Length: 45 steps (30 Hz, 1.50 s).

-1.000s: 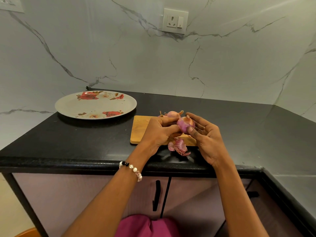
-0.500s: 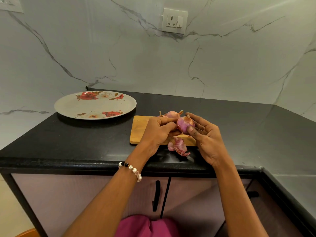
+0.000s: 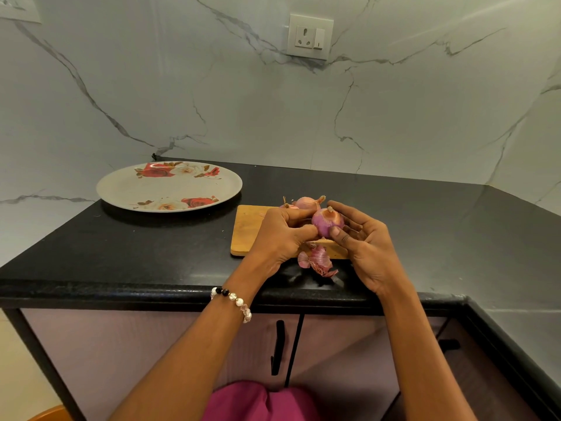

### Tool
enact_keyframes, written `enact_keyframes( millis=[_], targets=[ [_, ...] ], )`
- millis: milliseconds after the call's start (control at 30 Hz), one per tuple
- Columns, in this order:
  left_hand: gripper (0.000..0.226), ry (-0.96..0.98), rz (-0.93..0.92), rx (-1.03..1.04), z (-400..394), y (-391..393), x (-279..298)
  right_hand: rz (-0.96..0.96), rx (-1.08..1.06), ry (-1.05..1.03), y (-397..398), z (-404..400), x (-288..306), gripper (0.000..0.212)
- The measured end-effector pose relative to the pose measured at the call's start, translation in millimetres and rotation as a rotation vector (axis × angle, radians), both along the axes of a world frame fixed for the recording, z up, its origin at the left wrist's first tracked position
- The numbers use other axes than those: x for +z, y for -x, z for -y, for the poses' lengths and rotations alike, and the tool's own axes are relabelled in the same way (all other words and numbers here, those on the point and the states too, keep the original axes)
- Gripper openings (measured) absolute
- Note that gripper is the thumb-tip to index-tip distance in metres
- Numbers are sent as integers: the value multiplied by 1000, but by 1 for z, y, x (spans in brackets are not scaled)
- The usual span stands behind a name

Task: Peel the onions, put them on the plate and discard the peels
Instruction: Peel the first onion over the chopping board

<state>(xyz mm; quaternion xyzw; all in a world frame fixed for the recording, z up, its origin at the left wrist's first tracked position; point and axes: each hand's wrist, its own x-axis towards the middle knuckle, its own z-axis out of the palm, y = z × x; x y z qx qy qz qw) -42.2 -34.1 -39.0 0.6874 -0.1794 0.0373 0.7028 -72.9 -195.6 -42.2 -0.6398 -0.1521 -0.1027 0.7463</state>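
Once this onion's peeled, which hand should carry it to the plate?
Probably left. The plate sits on the left hand's side; the right hand would cross over. Both hold the onion now.

Wooden board [image 3: 246, 229] on black counter [image 3: 151, 253]; wall socket [image 3: 309, 37], seemingly off.

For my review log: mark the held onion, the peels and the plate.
held onion [image 3: 327, 223], head view, on its purple side between both hands.
peels [image 3: 319, 261], head view, middle of the pile at the board's near edge.
plate [image 3: 127, 187], head view, bare left part.
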Motion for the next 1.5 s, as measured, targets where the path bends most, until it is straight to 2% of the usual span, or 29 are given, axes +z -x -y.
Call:
enact_keyframes(
  millis=[233,367,467,700,833,900,967,1100,1300,1500],
  targets=[
    [31,-23,-22,83,1,-5,-3,-27,13,-43,-3,1,-1,46],
    [17,129,-111,31,2,-1,1,-20,12,-41,-3,1,-2,46],
    [22,181,-138,-8,1,1,1,4,26,-12,-3,2,-3,46],
    [26,166,-139,-3,1,5,3,39,73,68,-12,8,-9,46],
    [23,129,-136,-5,0,6,3,40,56,139,-14,7,-11,72],
    [23,120,-140,12,0,6,3,49,59,117,-14,6,-12,75],
    [23,127,-139,30,1,6,3,52,73,91,-13,6,-11,73],
    [16,130,-133,8,2,6,4,52,63,113,-13,7,-11,52],
    [29,112,-131,-45,1,7,3,39,40,145,-13,6,-10,52],
    [27,70,-117,39,1,5,3,52,53,154,-13,7,-11,50]
  ],
)
